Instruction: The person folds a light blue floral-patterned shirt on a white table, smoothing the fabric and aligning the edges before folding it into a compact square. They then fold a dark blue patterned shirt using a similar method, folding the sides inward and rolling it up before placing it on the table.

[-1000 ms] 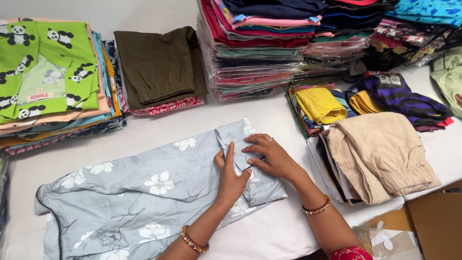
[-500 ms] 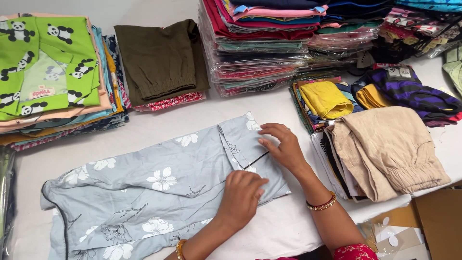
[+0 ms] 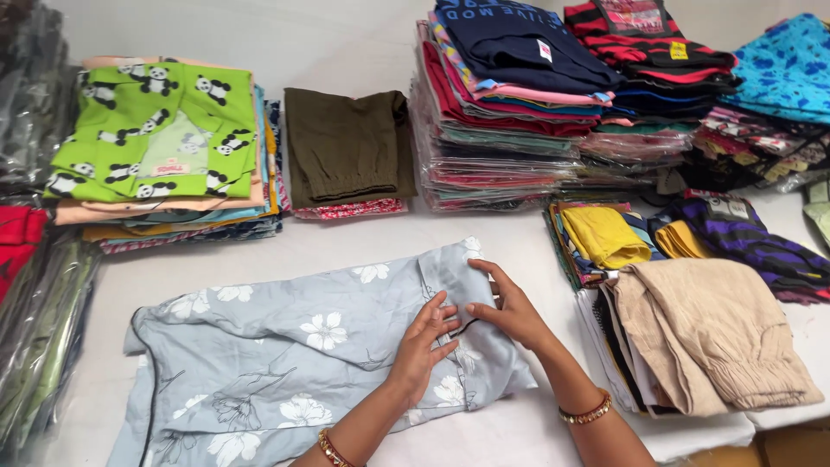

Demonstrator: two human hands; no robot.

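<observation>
Left hand (image 3: 424, 346) flat, palm down, fingers spread; right hand (image 3: 510, 304) alongside, fingers extended, fingertips nearly meeting; both wrists bangled.

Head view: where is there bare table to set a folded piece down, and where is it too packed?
Bare table runs as a strip between the grey floral garment and the olive stack. A second patch lies between the panda-print stack and the garment's left end. The right side is crowded: the beige pile and yellow pile abut.

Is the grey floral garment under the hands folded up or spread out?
Spread out: the grey floral garment lies flat along the table, with both hands pressing its right end.
</observation>
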